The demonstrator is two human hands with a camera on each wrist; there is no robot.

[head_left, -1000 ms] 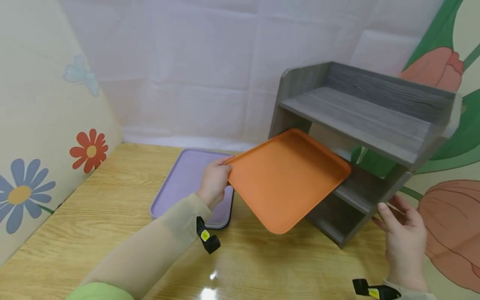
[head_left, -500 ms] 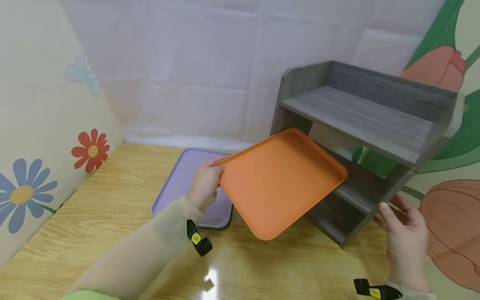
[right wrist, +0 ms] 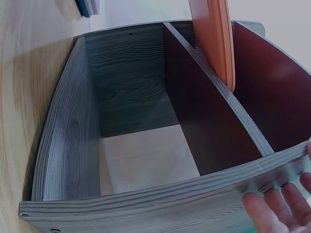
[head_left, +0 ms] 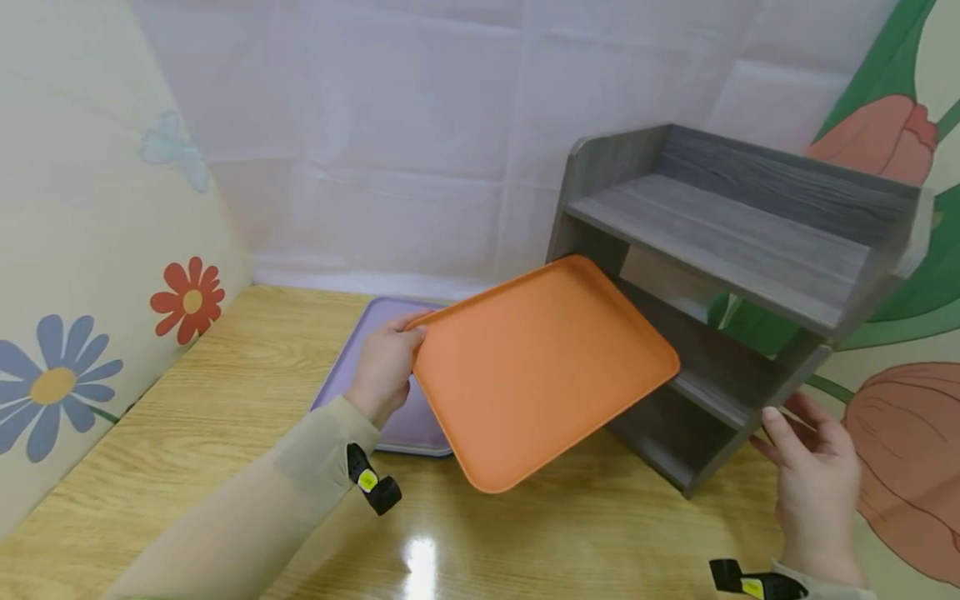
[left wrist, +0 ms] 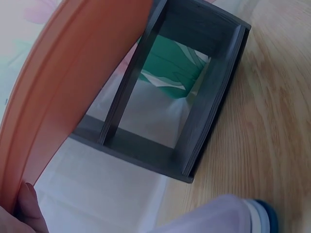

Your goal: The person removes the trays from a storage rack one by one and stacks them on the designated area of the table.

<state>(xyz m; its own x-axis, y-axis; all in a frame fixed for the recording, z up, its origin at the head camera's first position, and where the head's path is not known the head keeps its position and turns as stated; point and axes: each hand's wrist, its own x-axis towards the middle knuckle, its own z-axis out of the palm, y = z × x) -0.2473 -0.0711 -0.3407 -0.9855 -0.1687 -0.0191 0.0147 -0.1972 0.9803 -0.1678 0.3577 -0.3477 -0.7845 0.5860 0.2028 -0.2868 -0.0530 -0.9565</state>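
Observation:
My left hand (head_left: 384,367) grips an orange tray (head_left: 543,375) at its left corner, thumb on top. The tray hangs tilted above the table, in front of a grey wooden shelf (head_left: 720,217). Its far edge is at the mouth of the compartment under the top board; whether a corner is inside, I cannot tell. My right hand (head_left: 817,475) touches the shelf's right side panel, with the thumb at the front edge and the fingertips (right wrist: 262,211) against the outer face. Behind my left hand a purple tray (head_left: 416,421) lies on the table, partly hidden.
Under the purple tray (left wrist: 214,218) lie further trays (left wrist: 265,218) with pale and dark blue rims. The wooden table (head_left: 247,375) meets a white sheet (head_left: 397,167) at the back. Painted flower walls (head_left: 67,208) stand at both sides.
My left hand has drawn the orange tray leftward and toward me, away from the shelf, and it now covers more of the purple tray. My right hand has stayed at the side panel.

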